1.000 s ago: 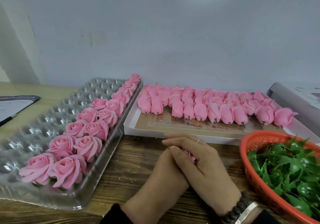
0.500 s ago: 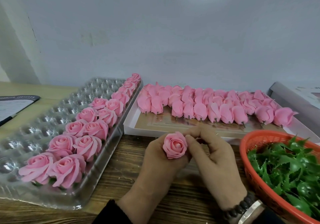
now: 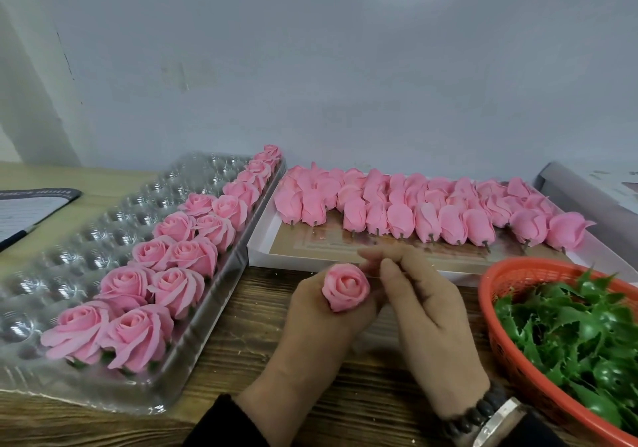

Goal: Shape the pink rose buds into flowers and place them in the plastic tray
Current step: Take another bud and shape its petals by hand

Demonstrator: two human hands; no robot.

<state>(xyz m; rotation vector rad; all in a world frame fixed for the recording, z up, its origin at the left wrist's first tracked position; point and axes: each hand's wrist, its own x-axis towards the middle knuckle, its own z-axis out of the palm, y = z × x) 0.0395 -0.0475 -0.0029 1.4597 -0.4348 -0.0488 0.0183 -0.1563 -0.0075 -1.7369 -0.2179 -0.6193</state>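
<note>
My left hand [image 3: 321, 322] holds a pink rose bud [image 3: 345, 286] upright above the wooden table, its face turned toward me. The fingertips of my right hand [image 3: 424, 312] pinch the bud's outer petal on its right side. To the left lies the clear plastic tray [image 3: 62, 249], with two rows of shaped pink roses [image 3: 179, 256] along its right edge. Behind my hands, a white flat box [image 3: 262, 249] carries several unshaped pink buds [image 3: 431, 211] lying in rows.
An orange basket [image 3: 497, 284] full of green plastic leaves [image 3: 580, 336] stands at the right. A dark-edged notebook [image 3: 24, 208] lies at the far left. A grey roll [image 3: 580, 198] rests at the back right, against the pale wall.
One second ago both hands were cupped closed over the bud. They have since parted, the bud now shows upright in my left hand, and my right fingers work its outer petal.
</note>
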